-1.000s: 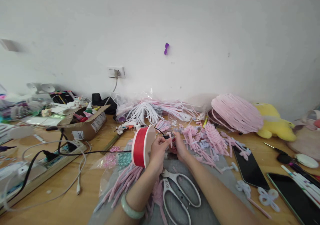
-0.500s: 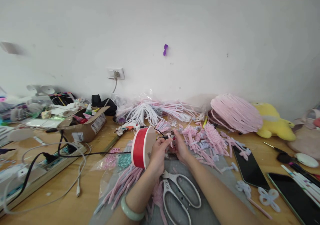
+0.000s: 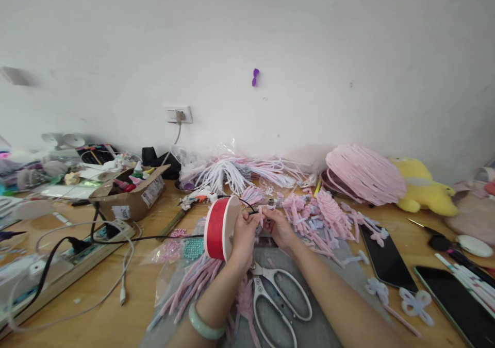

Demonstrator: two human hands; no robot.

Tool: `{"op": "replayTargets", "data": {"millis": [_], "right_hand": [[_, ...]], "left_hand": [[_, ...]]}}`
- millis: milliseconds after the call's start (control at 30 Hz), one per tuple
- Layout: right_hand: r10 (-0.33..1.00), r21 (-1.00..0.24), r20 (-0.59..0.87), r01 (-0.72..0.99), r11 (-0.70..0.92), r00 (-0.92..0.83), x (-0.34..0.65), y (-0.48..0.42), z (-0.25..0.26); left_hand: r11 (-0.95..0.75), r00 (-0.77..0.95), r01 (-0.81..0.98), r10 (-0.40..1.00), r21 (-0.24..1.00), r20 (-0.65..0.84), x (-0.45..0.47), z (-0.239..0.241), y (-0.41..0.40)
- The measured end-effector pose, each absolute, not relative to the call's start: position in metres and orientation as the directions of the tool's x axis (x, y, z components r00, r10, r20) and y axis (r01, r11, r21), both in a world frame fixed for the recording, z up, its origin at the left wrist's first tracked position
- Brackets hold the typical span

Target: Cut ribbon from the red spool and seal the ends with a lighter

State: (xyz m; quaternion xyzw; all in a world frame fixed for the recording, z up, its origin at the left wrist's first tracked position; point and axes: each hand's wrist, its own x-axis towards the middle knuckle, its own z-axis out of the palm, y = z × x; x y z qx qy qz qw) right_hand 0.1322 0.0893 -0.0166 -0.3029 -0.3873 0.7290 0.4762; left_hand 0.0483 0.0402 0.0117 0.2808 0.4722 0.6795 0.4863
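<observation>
Just below the middle of the frame, the left hand (image 3: 243, 237) has its fingers clasped round a red spool (image 3: 216, 228), held on edge above the worktop (image 3: 116, 307). Beside it, the right hand (image 3: 281, 229) pinches a small pink piece (image 3: 261, 215). White scissors (image 3: 280, 299) lie lower, between the forearms.

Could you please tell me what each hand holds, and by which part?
The left hand grips the red spool by its white flange; right hand pinches a small pinkish piece, unclear where.
</observation>
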Motion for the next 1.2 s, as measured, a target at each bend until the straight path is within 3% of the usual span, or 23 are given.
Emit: {"op": "replayTargets", "data": {"millis": [267, 600, 733, 833, 1200], "right_hand": [[0.956, -0.881, -0.067, -0.432, -0.192, -0.287, 0.132, 0.093, -0.018], [0.975, -0.904, -0.078, -0.397, -0.158, -0.208, 0.131, 0.095, -0.019], [0.940, -0.862, -0.118, -0.438, -0.257, -0.320, 0.132, 0.095, -0.016], [0.888, -0.851, -0.215, -0.369, -0.375, -0.407, 0.134, 0.095, -0.011], [0.934, -0.885, -0.307, -0.307, -0.351, -0.182, 0.127, 0.095, -0.014]], "left_hand": [[-0.045, -0.399, -0.320, 0.913, 0.946, -0.091, 0.047, 0.008, 0.042], [-0.024, -0.284, -0.291, 0.957, 0.956, -0.063, 0.049, 0.015, 0.039], [-0.040, -0.288, -0.294, 0.956, 0.955, -0.049, 0.050, 0.015, 0.039], [-0.049, -0.295, -0.301, 0.954, 0.952, -0.044, 0.050, 0.018, 0.038], [-0.036, -0.300, -0.314, 0.952, 0.949, -0.064, 0.054, 0.023, 0.033]]}}
